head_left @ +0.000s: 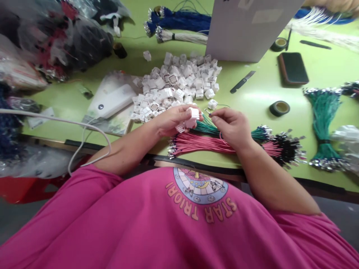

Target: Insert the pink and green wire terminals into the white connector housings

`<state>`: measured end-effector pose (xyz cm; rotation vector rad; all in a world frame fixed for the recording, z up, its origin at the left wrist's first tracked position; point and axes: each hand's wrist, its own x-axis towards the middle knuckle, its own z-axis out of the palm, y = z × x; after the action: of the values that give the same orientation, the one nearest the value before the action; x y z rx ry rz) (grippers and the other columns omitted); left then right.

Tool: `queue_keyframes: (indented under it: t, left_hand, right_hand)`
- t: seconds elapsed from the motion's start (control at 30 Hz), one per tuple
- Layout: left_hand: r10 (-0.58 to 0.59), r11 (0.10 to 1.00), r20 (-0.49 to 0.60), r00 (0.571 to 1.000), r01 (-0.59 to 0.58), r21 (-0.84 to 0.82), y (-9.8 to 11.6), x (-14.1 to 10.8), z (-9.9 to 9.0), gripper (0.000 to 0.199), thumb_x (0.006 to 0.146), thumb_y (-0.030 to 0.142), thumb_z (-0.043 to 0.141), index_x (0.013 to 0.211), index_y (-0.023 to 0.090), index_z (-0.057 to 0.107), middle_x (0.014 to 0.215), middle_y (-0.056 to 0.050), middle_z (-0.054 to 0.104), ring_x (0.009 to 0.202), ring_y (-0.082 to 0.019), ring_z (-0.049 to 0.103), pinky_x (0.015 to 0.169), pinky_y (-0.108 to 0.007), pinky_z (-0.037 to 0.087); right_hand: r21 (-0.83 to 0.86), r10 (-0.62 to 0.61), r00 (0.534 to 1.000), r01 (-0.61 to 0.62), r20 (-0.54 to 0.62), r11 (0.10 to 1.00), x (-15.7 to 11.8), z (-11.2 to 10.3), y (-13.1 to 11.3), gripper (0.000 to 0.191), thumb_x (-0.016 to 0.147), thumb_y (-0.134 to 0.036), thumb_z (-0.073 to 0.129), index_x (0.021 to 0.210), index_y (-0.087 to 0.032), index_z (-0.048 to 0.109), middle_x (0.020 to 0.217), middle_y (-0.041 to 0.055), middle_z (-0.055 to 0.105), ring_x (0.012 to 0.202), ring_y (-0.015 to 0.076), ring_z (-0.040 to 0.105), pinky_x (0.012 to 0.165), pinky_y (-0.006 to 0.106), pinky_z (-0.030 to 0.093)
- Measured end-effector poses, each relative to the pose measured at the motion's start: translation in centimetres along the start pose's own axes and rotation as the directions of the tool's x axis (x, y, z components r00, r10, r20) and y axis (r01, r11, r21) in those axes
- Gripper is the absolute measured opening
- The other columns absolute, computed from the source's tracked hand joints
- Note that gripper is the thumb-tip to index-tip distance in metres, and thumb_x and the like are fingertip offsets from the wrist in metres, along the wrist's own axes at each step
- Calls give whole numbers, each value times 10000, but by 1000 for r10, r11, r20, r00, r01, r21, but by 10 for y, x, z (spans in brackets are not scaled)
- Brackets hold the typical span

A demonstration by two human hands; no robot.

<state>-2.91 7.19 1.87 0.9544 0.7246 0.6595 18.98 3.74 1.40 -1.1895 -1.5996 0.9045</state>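
Just inside the edge (202,164), left hand (176,118) holds connector (193,117), right hand (234,126) wire (208,111).

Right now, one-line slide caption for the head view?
Left hand holds white plastic connector housings; right hand pinches a thin metal-tipped wire beside them, above long pink wires.

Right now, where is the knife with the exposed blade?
In the head view, the knife lies right of the white connector pile, left of the phone.

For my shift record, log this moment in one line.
left hand: holding white connectors | right hand: pinching wire end | connector pile: beyond hands
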Motion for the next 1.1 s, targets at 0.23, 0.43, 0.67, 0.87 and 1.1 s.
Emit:
queue_keyframes:
  t: [0.23, 0.43, 0.67, 0.87, 1.1]
  left_hand:
    - [-83, 995, 57, 995, 86, -54, -7, -4, 0, 622, 710, 516, 858, 1169, 199, 582, 847, -14, 693, 611, -99, 624, 487, -187, 411]
    - [-22, 999, 24, 999, 22, -30, -14, 0, 1, 681, 642, 620, 857, 1043, 142, 585, 791, -18, 671, 594, -83, 592, 488, -187, 390]
    - [-38, 997, -40, 998, 41, 67, -6, -5, 3, 592, 632, 425, 912, 1101, 161, 664, 746, 13, 671, 573, -64, 550, 541, -195, 395]
    - [-12, 997, -42, 999, 15, 80, -3, -5, 0, 572, 713, 471, 858, 1159, 198, 628, 957, -56, 722, 593, -73, 579, 467, -184, 343]
    - [-96, 990, 6, 995, 95, 105, 0, -8, 3, 539, 745, 445, 842, 1150, 227, 561, 754, 22, 653, 444, -35, 448, 367, -173, 206]
  right_hand:
    - [-213, -99, 994, 107, 49, 971, -9, 5, -5, 134, 830, -239, 583, 808, -198, 709, 577, -28, 566, 527, 105, 454, 547, 280, 373]
    - [-272, -102, 989, 128, 106, 954, -9, 8, -3, 161, 850, -226, 546, 790, -177, 686, 632, -1, 615, 571, 111, 493, 607, 278, 393]
    - [-243, -31, 987, 68, 155, 968, -6, 5, -6, 155, 878, -267, 556, 783, -198, 658, 610, -14, 583, 584, 123, 489, 630, 288, 403]
    - [-207, 22, 995, -2, 98, 978, -4, 0, -8, 158, 875, -262, 545, 740, -204, 602, 616, -17, 556, 613, 127, 478, 645, 292, 398]
    - [-263, 32, 993, -1, 111, 965, -5, 4, -4, 180, 902, -286, 525, 748, -209, 578, 600, -19, 534, 601, 130, 464, 629, 296, 357]
